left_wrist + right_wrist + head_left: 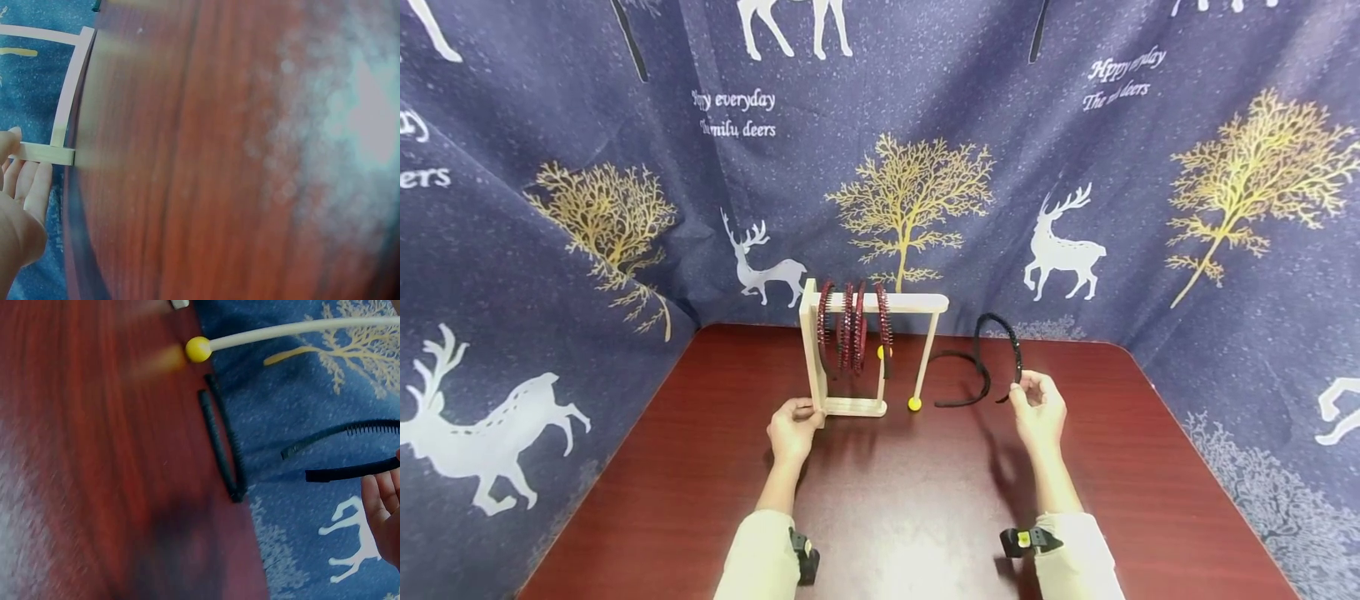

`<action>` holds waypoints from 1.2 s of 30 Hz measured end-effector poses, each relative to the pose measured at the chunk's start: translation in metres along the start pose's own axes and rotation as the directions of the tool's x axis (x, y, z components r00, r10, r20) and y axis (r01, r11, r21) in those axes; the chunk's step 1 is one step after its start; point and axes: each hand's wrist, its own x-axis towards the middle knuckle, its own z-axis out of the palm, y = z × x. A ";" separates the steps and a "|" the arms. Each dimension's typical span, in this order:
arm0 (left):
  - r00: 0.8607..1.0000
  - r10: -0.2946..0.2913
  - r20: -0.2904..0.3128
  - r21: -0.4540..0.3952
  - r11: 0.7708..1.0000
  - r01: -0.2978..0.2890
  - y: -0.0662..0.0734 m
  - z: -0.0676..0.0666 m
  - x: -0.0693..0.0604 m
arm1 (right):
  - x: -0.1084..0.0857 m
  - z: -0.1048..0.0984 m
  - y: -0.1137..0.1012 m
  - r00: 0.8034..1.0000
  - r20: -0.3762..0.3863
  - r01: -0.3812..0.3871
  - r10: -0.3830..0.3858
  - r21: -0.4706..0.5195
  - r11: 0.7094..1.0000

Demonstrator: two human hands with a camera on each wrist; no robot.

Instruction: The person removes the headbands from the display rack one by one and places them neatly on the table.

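Observation:
A pale wooden rack stands on the table, several dark red toothed headbands hanging from its top bar. My left hand grips the near lower end of the rack; in the left wrist view thumb and fingers pinch its wooden base. Raised above the table on the right, a black headband is pinched near one end by my right hand. Small teeth show on its inner side in the right wrist view. A second black headband lies on the table between the rack and my right hand.
Yellow balls tip the rack's slanting rods. The reddish-brown table ends at a dark blue cloth printed with deer and trees, which hangs behind and at both sides.

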 end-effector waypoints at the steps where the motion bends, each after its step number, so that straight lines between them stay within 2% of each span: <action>1: 1.000 0.001 0.000 0.002 1.000 -0.001 0.000 0.000 0.000 | -0.001 -0.001 0.004 1.000 -0.001 0.003 -0.003 -0.008 1.000; 9: 1.000 0.009 -0.002 0.001 1.000 -0.009 -0.002 0.000 0.001 | -0.002 -0.009 0.024 1.000 0.013 0.015 -0.013 -0.088 0.996; 16: 1.000 0.021 -0.011 0.006 1.000 -0.021 -0.002 0.000 0.002 | 0.002 -0.017 0.035 1.000 -0.006 0.015 -0.015 -0.080 0.997; 28: 0.999 0.033 -0.029 0.012 0.999 -0.032 -0.003 0.001 0.002 | 0.009 -0.022 0.050 0.995 -0.078 -0.071 0.054 -0.229 0.971; 36: 1.000 0.015 -0.018 0.008 1.000 -0.015 -0.002 0.001 0.002 | 0.010 -0.025 0.056 0.984 -0.116 -0.156 0.133 -0.211 0.965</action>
